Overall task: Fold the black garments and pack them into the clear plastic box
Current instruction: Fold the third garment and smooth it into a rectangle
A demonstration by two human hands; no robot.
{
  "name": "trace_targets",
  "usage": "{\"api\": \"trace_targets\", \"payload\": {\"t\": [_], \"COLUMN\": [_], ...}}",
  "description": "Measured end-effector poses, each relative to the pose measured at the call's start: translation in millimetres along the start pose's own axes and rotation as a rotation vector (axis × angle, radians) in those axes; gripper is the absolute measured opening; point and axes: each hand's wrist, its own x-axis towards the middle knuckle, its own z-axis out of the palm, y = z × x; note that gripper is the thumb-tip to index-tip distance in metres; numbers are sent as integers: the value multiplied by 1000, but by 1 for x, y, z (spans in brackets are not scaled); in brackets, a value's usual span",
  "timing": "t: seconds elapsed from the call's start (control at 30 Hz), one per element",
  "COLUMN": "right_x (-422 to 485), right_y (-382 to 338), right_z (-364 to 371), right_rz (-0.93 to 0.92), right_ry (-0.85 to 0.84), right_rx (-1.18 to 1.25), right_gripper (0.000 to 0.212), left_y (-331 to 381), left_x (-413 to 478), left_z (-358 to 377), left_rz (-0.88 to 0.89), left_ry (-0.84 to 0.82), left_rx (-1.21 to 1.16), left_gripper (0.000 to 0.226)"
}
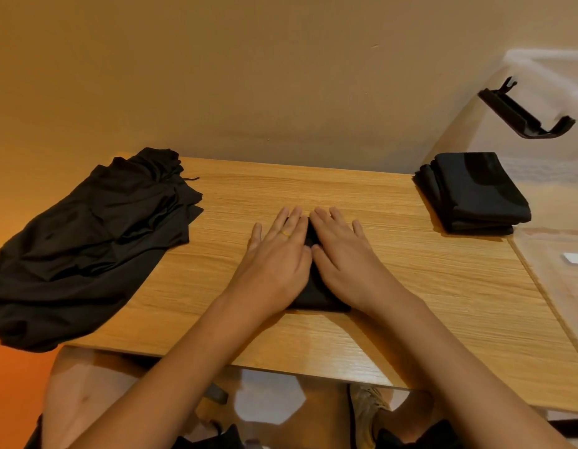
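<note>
While both forearms reach forward, the left hand (276,254) and right hand (342,257) press flat, fingers straight, on the folded black garment (313,298).

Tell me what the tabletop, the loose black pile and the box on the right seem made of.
Light-brown tabletop: wood or wood-look laminate, matte, with straight grain lines. Loose pile of black garments: thin, soft fabric, slight sheen, limp folds. Clear box: likely plastic, see-through, hazy walls, black latch.

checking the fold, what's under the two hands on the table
A folded black garment, pressed flat by the left hand and right hand. Only its near edge and a strip between the hands show; the rest is covered.
</note>
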Motion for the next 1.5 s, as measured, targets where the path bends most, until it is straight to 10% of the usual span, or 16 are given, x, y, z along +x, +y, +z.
{"api": "trace_targets", "payload": {"t": [0.43,0.6,0.87,1.5], "right_x": [-4,-13,-30,-34], "right_y": [12,19,15,7], "right_z": [14,3,3,0], "right_rz": [58,86,153,117], "right_ry": [-48,46,22,376], "right_rx": [-8,154,65,849], "right_gripper": [61,62,67,50], "left_y": [-19,-22,-12,16], "left_x": [0,-9,-30,-27], "left_z": [14,3,8,-1], "left_rz": [51,-87,-224,-76], "left_ry": [-54,167,65,288], "left_rx": [-80,-424,-232,-1051], "left_gripper": [61,58,75,65]}}
